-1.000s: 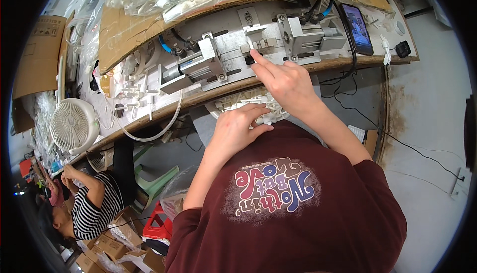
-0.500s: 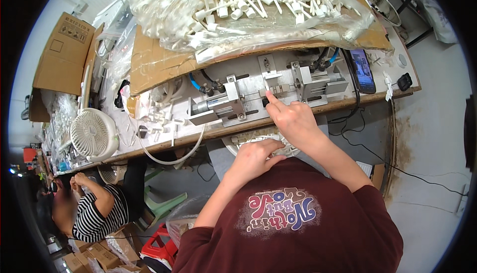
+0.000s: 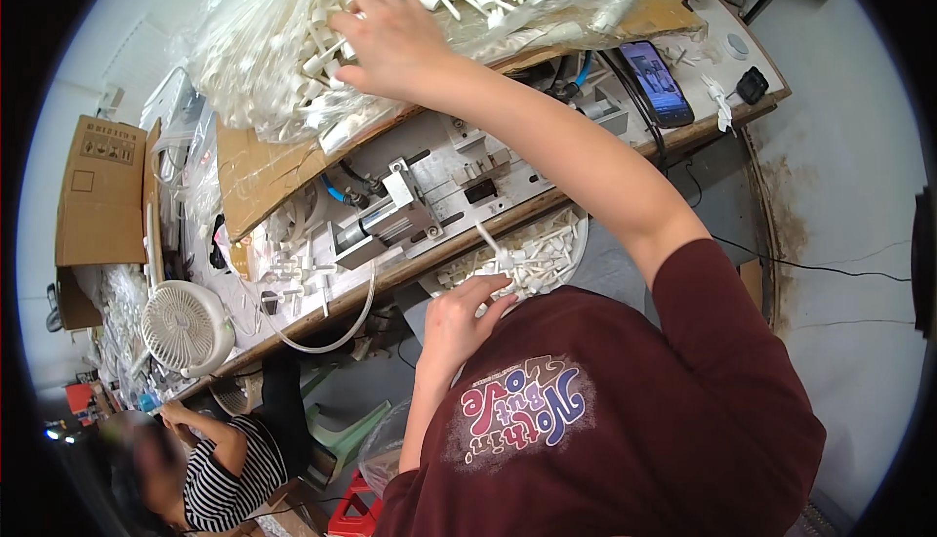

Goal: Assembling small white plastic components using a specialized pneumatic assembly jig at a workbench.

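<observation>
My right hand (image 3: 390, 44) reaches far up into a clear plastic bag (image 3: 293, 39) heaped with small white plastic parts, its fingers curled among them; whether it grips one I cannot tell. My left hand (image 3: 464, 317) stays low at my chest, pinching a white plastic part (image 3: 496, 254) over a shallow white tray (image 3: 576, 244) of similar parts. Between the two hands sits a grey metal press fixture (image 3: 390, 220) with blue air hoses on the workbench.
A phone (image 3: 657, 81) with a lit screen lies on the bench at right. A white desk fan (image 3: 185, 327) and a cardboard box (image 3: 98, 190) stand at left. Another person in a striped shirt (image 3: 220, 469) sits at lower left. Cables hang off the bench edge.
My right hand has left the metal fixture and moved up into the bag of white parts. My left hand stays by the tray, now holding a part up. The view has tilted upward.
</observation>
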`<act>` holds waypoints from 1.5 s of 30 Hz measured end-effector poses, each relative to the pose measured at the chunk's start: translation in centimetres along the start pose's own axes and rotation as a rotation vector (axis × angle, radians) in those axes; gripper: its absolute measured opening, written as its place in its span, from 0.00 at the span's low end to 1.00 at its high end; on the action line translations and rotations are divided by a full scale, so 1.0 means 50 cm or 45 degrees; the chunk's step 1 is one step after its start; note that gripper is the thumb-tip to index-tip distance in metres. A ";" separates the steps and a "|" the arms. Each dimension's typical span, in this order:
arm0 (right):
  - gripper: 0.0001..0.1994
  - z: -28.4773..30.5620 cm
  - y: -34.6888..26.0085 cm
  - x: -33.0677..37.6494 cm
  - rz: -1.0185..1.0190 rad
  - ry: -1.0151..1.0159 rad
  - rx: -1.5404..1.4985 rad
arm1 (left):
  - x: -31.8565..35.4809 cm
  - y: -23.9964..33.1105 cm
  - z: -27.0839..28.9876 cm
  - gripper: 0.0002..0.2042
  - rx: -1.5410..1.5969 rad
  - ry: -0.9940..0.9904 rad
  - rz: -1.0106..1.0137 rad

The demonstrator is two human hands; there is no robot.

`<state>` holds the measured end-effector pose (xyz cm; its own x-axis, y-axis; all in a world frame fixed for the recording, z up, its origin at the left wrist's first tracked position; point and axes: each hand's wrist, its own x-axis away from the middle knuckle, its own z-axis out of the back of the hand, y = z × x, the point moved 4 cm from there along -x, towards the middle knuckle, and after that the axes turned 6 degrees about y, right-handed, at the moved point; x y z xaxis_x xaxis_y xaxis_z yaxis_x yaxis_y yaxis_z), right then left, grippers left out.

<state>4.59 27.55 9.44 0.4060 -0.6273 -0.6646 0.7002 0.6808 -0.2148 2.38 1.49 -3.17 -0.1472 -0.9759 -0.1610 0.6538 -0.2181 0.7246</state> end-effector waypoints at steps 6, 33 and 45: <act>0.43 -0.109 0.006 -0.090 -0.214 -0.157 -0.049 | 0.009 0.003 -0.007 0.09 0.008 0.006 0.015; 0.07 -0.037 0.064 -0.005 0.254 0.340 0.250 | 0.003 0.009 -0.029 0.08 0.002 -0.017 -0.019; 0.04 0.023 0.094 0.004 0.014 0.473 -0.090 | -0.002 0.019 -0.020 0.12 -0.015 0.017 -0.018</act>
<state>8.63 30.19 9.12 0.1639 -0.4487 -0.8785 0.6497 0.7192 -0.2462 3.77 1.40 -3.12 -0.1462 -0.9727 -0.1801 0.6604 -0.2315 0.7143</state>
